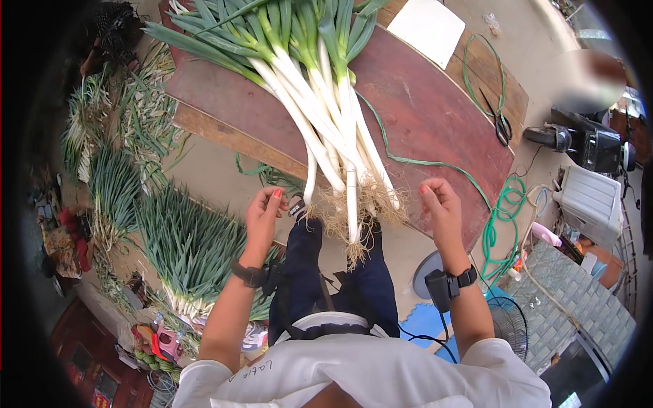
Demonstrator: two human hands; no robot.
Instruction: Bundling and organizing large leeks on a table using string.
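A bunch of leeks (326, 115) lies across the red-brown tabletop (422, 115), green leaves at the far side. Their white stalks point toward me, and the tangled roots (357, 211) hang over the near edge. My left hand (265, 209) is raised left of the roots, fingers curled in with nothing visible in them. Close to its fingertips is a small black object (296, 207). On the other side of the roots, my right hand (441, 204) is held up, also curled and without anything visible. Neither hand touches the leeks. A green tie strip (435, 163) runs over the tabletop from the stalks.
Black scissors (502, 126) and a white sheet (426, 28) lie at the table's far right. Heaps of leeks (194, 238) cover the floor at left, near another person (112, 34). A coiled green hose (502, 224), a grey plastic crate (590, 207) and a fan (507, 326) stand right.
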